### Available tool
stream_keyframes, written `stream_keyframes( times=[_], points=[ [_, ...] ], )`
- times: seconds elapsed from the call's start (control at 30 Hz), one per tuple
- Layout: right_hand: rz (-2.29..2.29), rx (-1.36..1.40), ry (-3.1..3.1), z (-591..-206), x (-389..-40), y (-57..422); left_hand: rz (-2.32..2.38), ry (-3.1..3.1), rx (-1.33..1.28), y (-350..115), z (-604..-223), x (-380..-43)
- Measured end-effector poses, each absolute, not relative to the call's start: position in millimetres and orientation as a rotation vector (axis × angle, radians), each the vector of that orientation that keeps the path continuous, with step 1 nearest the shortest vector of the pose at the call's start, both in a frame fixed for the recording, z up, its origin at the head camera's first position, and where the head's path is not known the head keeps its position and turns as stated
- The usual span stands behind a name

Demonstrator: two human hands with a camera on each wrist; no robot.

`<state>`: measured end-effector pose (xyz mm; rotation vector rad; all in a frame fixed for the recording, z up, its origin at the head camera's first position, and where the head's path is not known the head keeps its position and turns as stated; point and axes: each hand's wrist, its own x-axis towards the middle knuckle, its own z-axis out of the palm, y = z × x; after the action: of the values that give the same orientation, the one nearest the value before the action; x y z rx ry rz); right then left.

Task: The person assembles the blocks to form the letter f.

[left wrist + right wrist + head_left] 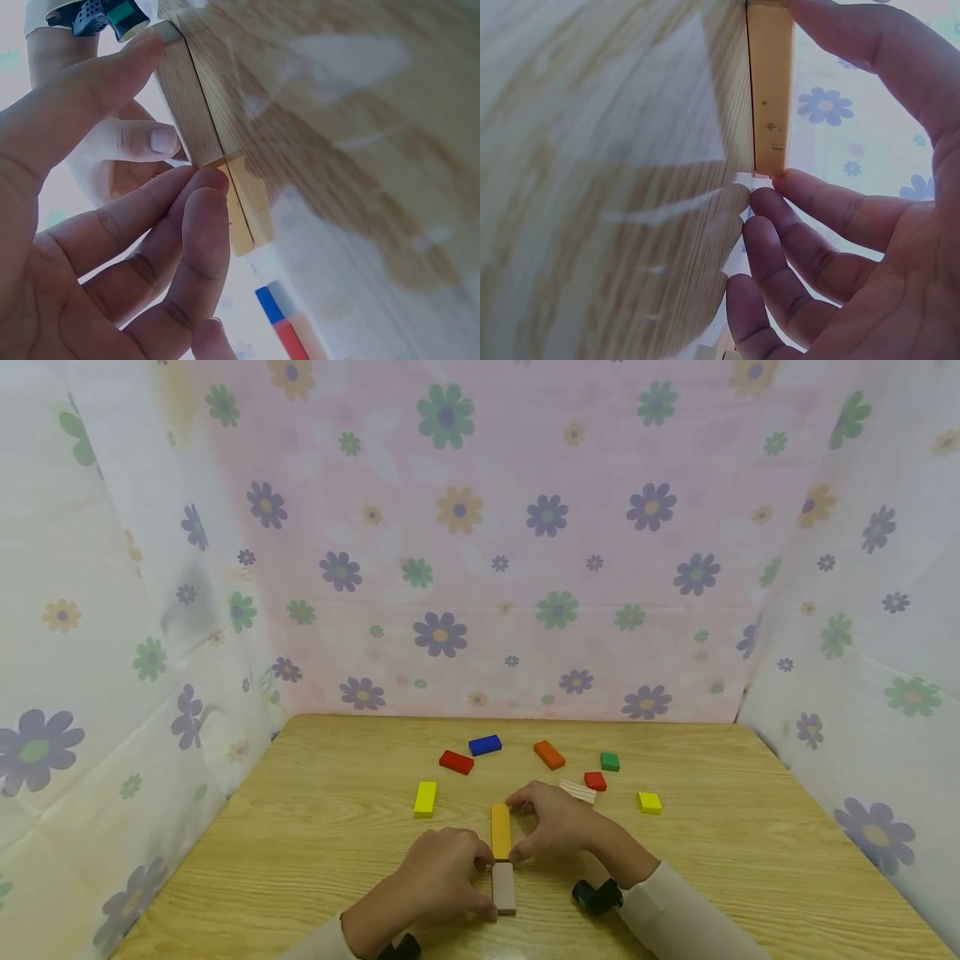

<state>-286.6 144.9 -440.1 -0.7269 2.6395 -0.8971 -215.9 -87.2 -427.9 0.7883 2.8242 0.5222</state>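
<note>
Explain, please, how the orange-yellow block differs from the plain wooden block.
The orange-yellow block is brightly coloured; the plain wooden block is pale beige. The orange-yellow block lies farther away, the plain wooden block nearer. Both lie flat on the table, end to end.

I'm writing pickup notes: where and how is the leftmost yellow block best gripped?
I'd pinch the yellow block at the middle of its two long sides, coming down from above: it lies flat, is narrow across, and nothing touches those sides.
</note>
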Motion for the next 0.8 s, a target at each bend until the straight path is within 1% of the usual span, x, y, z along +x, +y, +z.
stream_keyframes(
  times=[0.8],
  points=[
    [-0.896,-0.725,2.636,-443.2,-288.7,146.6,0.491,2.842,0.785,-86.3,-427.8,-215.9]
  ],
)
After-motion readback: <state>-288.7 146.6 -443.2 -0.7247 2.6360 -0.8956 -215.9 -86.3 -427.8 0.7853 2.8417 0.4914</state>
